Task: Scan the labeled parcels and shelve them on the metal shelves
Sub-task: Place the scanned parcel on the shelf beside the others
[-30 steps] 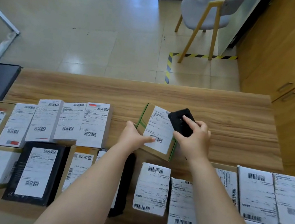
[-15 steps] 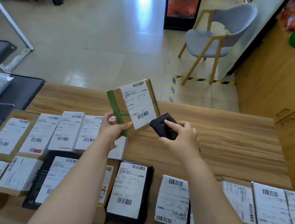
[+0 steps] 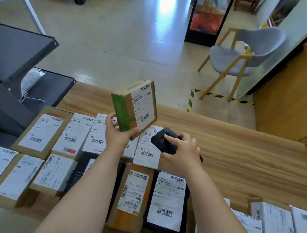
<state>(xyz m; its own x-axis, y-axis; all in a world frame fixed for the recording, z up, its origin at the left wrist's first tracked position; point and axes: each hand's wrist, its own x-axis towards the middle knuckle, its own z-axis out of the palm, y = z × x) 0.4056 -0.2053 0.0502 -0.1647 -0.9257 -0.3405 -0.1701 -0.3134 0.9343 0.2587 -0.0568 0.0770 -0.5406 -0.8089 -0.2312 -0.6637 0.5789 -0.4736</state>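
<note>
On my far left I see dark grey metal shelves (image 3: 9, 52) standing beside the light wooden table (image 3: 242, 154), with a white plastic bag (image 3: 30, 81) lying on the lower shelf. Rows of labelled parcels (image 3: 43, 132) cover the table's near and left parts, white barcode labels facing up. My left hand (image 3: 116, 133) is raised above them, thumb and fingers curled round the lower end of a small brown cardboard parcel with green side bands (image 3: 134, 107), which it holds tilted in the air, clear of the table, its white label turned to the right. Just right of it, my right hand (image 3: 181, 150) grips a black handheld scanner (image 3: 162, 139) low over the table, forefinger lying on top of it. Beyond the table to the right stands a grey chair with light wooden legs (image 3: 241, 57).
</note>
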